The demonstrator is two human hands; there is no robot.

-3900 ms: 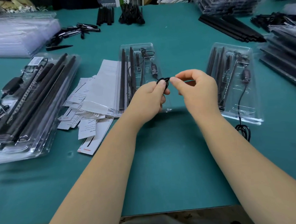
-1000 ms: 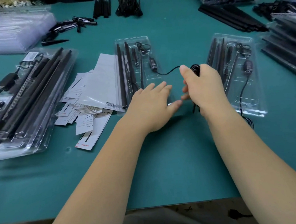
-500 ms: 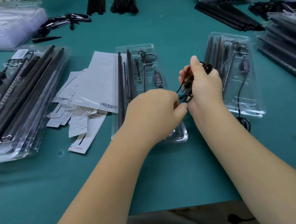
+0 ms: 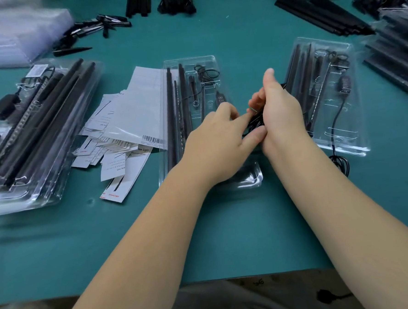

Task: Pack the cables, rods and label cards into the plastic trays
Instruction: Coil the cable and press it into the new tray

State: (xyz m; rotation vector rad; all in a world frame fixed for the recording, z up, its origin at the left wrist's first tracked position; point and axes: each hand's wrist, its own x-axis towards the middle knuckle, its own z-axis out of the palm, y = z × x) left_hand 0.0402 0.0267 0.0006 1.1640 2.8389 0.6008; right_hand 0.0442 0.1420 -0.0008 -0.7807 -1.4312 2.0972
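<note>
Cable (image 4: 256,122), black and bundled, sits between 2 hands above the middle tray (image 4: 252,177). The right hand (image 4: 282,116) is clenched around the bundle, thumb pointing away; the left hand (image 4: 219,141) pinches at it with its fingertips. 3 clear trays lie on the green table (image 4: 227,236): a heaped left tray (image 4: 45,195), the middle one, and a right tray (image 4: 355,145). Their black rods (image 4: 171,113) run lengthwise, away from the person. Label cards (image 4: 116,145) are piled between the left and middle trays.
</note>
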